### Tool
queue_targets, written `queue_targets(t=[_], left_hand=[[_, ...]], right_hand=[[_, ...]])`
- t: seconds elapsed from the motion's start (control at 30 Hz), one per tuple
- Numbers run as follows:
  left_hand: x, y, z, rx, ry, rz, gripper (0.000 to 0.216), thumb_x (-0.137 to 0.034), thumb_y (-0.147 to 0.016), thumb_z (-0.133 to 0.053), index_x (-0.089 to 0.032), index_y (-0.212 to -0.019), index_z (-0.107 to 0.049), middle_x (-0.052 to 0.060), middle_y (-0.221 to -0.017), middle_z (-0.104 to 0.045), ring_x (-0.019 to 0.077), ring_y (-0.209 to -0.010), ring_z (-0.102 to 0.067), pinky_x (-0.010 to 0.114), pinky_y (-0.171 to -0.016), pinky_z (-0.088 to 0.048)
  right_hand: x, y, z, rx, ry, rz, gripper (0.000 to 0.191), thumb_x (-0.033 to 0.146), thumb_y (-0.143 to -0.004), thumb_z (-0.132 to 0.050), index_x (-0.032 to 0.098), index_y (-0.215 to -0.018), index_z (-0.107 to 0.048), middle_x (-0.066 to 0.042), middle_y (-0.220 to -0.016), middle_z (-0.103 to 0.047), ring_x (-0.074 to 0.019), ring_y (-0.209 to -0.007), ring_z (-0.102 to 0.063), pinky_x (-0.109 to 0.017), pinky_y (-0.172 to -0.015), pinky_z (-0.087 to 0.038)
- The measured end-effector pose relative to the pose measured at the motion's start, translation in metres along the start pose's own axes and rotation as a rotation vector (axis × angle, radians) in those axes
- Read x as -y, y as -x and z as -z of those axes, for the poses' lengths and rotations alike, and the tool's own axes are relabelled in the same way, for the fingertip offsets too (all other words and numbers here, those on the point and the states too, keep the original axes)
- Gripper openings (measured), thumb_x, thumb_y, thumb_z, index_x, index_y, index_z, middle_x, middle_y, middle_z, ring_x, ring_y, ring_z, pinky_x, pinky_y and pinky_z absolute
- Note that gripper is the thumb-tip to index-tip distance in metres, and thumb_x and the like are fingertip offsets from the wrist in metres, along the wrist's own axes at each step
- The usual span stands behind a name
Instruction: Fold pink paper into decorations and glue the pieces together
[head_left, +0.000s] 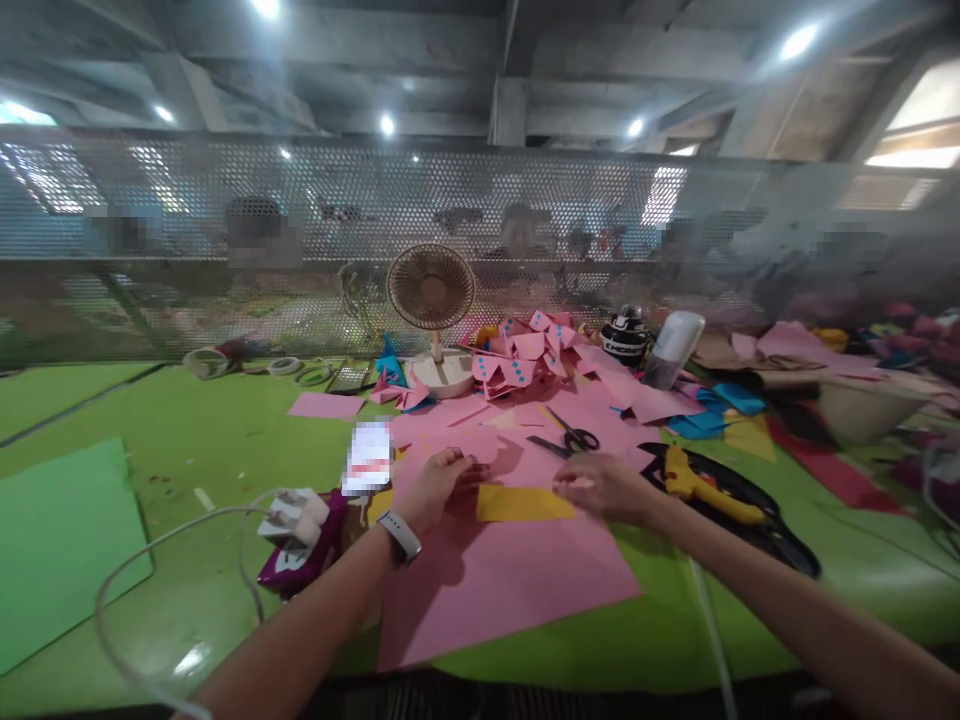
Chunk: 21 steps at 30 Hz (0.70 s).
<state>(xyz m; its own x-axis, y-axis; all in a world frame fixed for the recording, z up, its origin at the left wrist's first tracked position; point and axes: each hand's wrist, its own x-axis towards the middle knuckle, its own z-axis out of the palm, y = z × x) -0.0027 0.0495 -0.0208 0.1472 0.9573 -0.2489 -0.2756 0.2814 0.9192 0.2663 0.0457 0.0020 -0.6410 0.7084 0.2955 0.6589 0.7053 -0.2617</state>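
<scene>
My left hand point(435, 487), with a watch on its wrist, rests with curled fingers at the left end of a yellow paper strip point(521, 503). My right hand point(606, 484) lies at the strip's right end, its fingers bent onto the paper. The strip lies on a big pink sheet point(502, 580) spread on the green table point(210, 440). Whether either hand pinches the strip I cannot make out. Black scissors point(566, 437) lie just beyond the hands on more pink paper.
A yellow glue gun point(705, 487) lies right of my right hand. A white plug block point(296, 515) with cable sits at the left. A small fan point(431, 300), a heap of folded pink paper point(525, 350) and tape rolls point(210, 362) stand behind. A green sheet point(60, 540) lies far left.
</scene>
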Motion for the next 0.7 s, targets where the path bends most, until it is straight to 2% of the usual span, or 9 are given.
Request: queue_targets(t=[0.1,0.23,0.33,0.47,0.63,0.7], left_hand=[[-0.003,0.003,-0.001,0.022,0.006,0.032,0.021,-0.023,-0.07,-0.067,-0.017,-0.074,-0.047,0.009,-0.082,-0.07,0.0216,-0.075,-0.068,0.033,-0.071,-0.052],[-0.008,0.009,-0.001,-0.037,-0.11,0.103,0.022,-0.031,-0.07,-0.067,-0.016,-0.079,-0.053,0.01,-0.087,-0.07,0.0203,-0.076,-0.068,0.026,-0.06,-0.051],[-0.012,0.013,-0.001,-0.043,-0.237,0.194,0.026,-0.038,-0.072,-0.063,-0.014,-0.077,-0.057,0.012,-0.081,-0.071,0.0197,-0.071,-0.068,0.024,-0.056,-0.05],[-0.017,0.018,-0.003,-0.018,-0.427,0.214,0.03,-0.042,-0.075,-0.057,-0.013,-0.069,-0.057,0.011,-0.071,-0.07,0.0176,-0.058,-0.066,0.025,-0.052,-0.049],[-0.02,0.022,0.0,0.045,-0.631,0.184,0.027,-0.042,-0.076,-0.052,-0.017,-0.069,-0.05,0.005,-0.055,-0.066,0.0189,-0.048,-0.063,0.023,-0.04,-0.044],[-0.021,0.022,0.003,0.052,-0.729,0.172,0.029,-0.045,-0.077,-0.05,-0.017,-0.069,-0.049,0.005,-0.052,-0.065,0.0196,-0.046,-0.062,0.023,-0.036,-0.042]], right_hand=[[-0.029,-0.039,0.01,0.044,0.206,-0.352,0.028,0.031,-0.087,-0.04,0.019,-0.094,-0.064,-0.005,-0.094,-0.068,-0.0141,-0.084,-0.062,-0.022,-0.071,-0.044],[-0.062,-0.102,0.005,0.11,0.286,-0.449,0.027,0.028,-0.077,-0.053,0.012,-0.095,-0.065,-0.013,-0.101,-0.065,-0.0221,-0.092,-0.061,-0.026,-0.072,-0.044],[-0.075,-0.136,-0.007,0.194,0.311,-0.498,0.03,0.025,-0.069,-0.061,0.009,-0.094,-0.067,-0.018,-0.1,-0.066,-0.0266,-0.093,-0.062,-0.028,-0.072,-0.045],[-0.086,-0.156,-0.019,0.278,0.299,-0.554,0.031,0.027,-0.07,-0.066,0.009,-0.095,-0.066,-0.018,-0.1,-0.065,-0.0269,-0.094,-0.061,-0.029,-0.074,-0.047],[-0.095,-0.159,-0.023,0.281,0.255,-0.603,0.029,0.034,-0.085,-0.054,0.013,-0.105,-0.057,-0.008,-0.107,-0.06,-0.0187,-0.094,-0.059,-0.039,-0.081,-0.048],[-0.099,-0.158,-0.021,0.262,0.207,-0.615,0.025,0.031,-0.083,-0.058,0.012,-0.099,-0.061,-0.008,-0.1,-0.063,-0.0181,-0.088,-0.06,-0.034,-0.077,-0.049]])
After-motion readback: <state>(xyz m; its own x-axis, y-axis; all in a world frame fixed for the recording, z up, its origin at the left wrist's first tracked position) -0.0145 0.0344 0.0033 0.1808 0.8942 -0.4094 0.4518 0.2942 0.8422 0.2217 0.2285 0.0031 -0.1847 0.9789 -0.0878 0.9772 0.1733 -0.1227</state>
